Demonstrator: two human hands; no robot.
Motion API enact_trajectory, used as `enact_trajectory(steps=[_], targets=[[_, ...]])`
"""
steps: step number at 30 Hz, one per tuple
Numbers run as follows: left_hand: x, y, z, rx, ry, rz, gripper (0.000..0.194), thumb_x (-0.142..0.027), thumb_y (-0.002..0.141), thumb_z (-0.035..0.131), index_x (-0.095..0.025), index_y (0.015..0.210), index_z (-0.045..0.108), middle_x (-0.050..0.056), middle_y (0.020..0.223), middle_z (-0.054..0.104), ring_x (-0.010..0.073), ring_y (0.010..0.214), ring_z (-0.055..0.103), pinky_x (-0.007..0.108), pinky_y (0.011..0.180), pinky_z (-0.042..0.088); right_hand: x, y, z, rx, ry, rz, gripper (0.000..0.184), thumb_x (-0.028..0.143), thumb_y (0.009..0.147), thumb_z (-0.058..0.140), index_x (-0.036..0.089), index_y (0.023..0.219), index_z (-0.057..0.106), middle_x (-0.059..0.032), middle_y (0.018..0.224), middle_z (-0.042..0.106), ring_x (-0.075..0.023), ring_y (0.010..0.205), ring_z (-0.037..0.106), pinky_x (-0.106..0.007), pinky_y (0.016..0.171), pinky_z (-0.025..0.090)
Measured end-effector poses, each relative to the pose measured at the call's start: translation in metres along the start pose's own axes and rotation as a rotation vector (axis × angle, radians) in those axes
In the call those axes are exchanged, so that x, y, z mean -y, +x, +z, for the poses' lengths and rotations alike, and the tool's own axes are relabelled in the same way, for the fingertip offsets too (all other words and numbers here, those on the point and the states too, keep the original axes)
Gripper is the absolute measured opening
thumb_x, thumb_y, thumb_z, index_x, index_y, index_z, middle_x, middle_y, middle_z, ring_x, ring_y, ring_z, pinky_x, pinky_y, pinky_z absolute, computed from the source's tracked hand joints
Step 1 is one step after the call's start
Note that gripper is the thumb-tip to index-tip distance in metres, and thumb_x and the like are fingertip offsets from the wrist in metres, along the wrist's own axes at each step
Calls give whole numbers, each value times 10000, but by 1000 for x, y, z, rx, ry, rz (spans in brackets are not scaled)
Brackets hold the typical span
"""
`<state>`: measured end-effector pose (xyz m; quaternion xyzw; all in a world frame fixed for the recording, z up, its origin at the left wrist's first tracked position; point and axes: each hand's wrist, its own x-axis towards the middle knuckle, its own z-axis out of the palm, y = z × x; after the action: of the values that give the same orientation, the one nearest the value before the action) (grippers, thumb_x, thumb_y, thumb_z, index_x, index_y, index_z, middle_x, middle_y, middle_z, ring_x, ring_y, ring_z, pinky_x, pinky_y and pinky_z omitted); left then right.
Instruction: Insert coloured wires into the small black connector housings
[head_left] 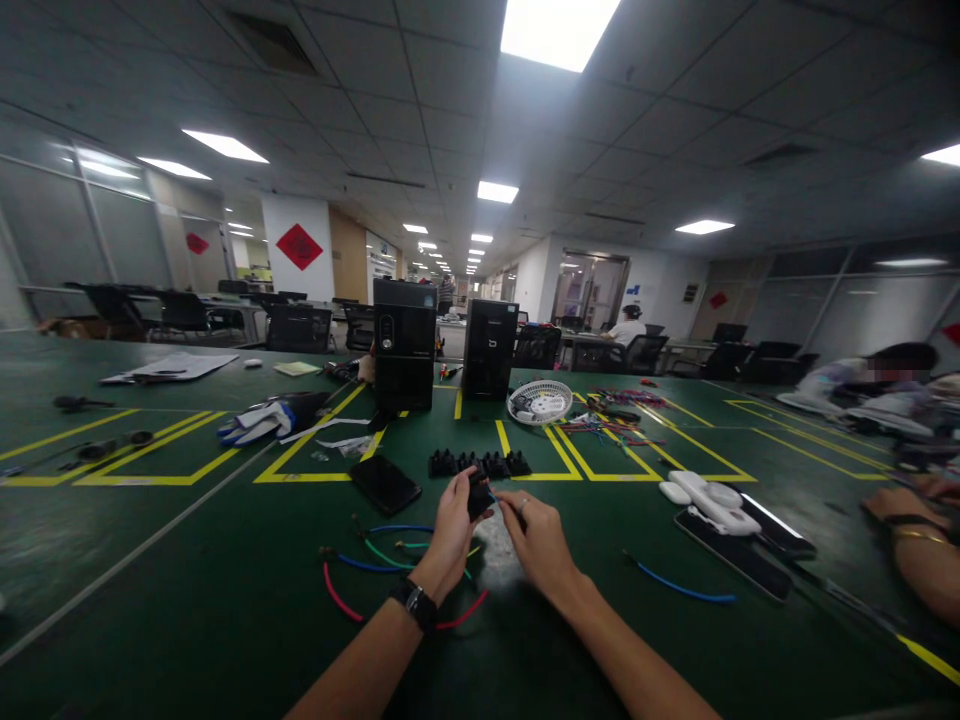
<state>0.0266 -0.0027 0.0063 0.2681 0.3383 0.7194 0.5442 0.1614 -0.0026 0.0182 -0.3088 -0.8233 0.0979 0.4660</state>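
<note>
My left hand, with a dark watch on its wrist, is closed around a small black connector block held just above the green table. My right hand wears a ring and pinches a thin wire end at the block's right side. Beyond the hands lies a row of several similar black blocks. Loose red, blue, green and yellow wires lie curled on the table under and left of my left hand.
A black phone lies to the left. Two black computer towers stand behind, beside a white fan grille and a wire bundle. White gadgets, a blue wire and another person's arm are at right.
</note>
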Motion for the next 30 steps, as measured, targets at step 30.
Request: enact_trajectory(steps=[30], targets=[[-13,0,4,141,429,366,334,-372,769,652,-216,1047,554,71,951,664,219,928,606,328,885,407,14,-9,-3,82,211,238,232,294,913,481,175,897,680,-22,670,640,-155,591,585,-244,566,434]])
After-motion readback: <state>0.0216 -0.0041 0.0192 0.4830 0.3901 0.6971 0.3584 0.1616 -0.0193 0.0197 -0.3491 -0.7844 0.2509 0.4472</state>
